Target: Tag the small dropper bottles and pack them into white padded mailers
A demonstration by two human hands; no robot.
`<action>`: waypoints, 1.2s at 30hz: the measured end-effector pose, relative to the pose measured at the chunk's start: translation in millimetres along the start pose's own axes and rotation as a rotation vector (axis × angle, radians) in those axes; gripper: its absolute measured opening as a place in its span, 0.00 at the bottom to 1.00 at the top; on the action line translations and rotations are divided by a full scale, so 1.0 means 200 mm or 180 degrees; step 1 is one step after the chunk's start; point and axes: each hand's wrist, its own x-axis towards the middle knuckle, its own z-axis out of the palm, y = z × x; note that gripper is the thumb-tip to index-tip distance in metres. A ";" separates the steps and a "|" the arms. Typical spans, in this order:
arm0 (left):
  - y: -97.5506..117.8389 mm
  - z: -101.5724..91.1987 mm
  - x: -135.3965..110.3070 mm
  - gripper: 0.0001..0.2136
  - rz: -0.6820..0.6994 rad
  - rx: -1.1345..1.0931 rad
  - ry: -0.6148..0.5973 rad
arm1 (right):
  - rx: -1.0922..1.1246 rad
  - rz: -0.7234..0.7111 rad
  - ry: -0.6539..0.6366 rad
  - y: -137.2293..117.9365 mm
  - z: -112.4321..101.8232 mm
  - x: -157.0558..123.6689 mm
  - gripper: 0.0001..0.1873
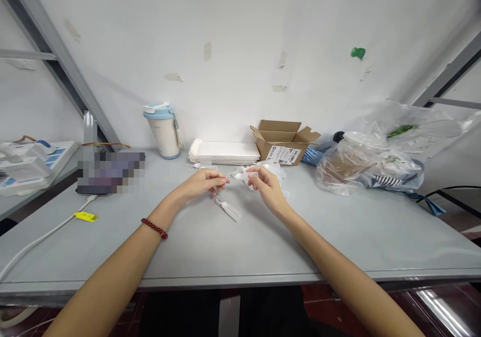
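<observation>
My left hand (203, 182), with a dark red bead bracelet (154, 228) on the wrist, pinches the end of a thin white cord (230, 175). Opposite it, my right hand (268, 189) has thumb and fingers closed on a small white tag (240, 176) joined to that cord. The tag's exact kind is too small to make out. Just below my left fingers, a flat white tag with a loop (230, 210) lies on the grey table. More small white corded pieces and clear plastic (280, 170) lie behind my right hand, partly hidden by it.
Along the wall stand a cream cup with a blue lid (163, 131), a stack of white envelopes (227, 152) and an open cardboard box (283, 149). Plastic bags (349, 169) crowd the right. A blurred dark device (110, 173) with a white cable (48, 234) lies left.
</observation>
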 end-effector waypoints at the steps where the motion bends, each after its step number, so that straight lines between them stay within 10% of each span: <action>1: 0.00 -0.01 0.00 0.14 -0.0065 -0.0031 0.0057 | 0.0015 -0.0010 0.0006 0.00 0.00 0.00 0.13; 36: -0.01 0.03 0.01 0.10 -0.0067 -0.0529 0.0247 | -0.0434 -0.0201 -0.0286 0.01 0.02 -0.02 0.15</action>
